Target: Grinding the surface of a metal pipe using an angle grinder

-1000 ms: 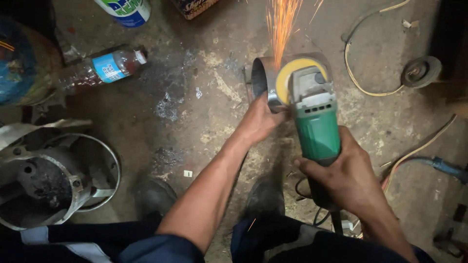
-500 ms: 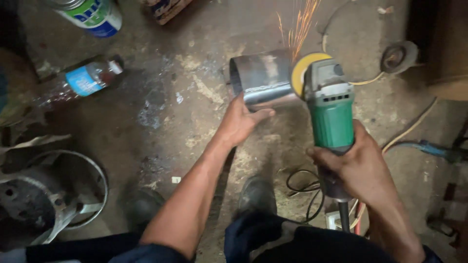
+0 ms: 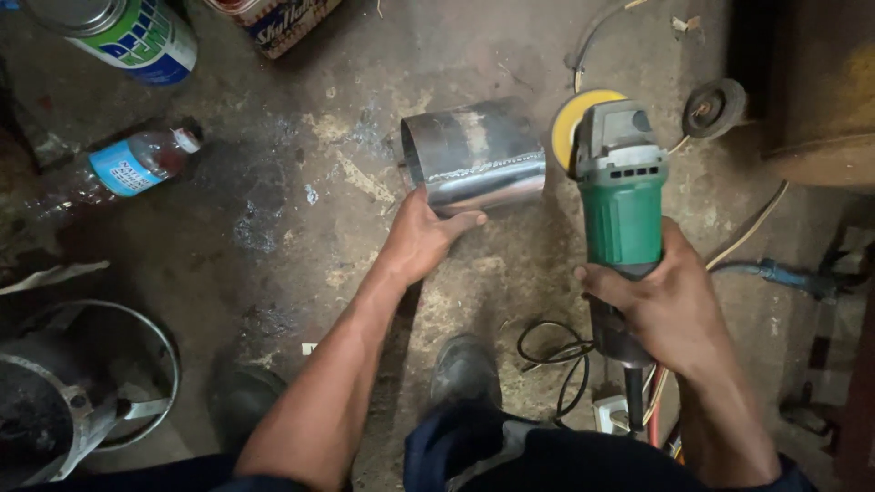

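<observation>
Steel pipe section lies on its side on the concrete floor | left hand grips its near rim — fingers curled on it | right hand clasps green angle grinder, yellow disc just right of the pipe | plastic bottle well left of the pipe.

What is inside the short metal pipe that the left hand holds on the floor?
The metal pipe shows only a dark, seemingly empty opening at its left end; deeper inside is hidden. The left hand grips its near edge.
</observation>
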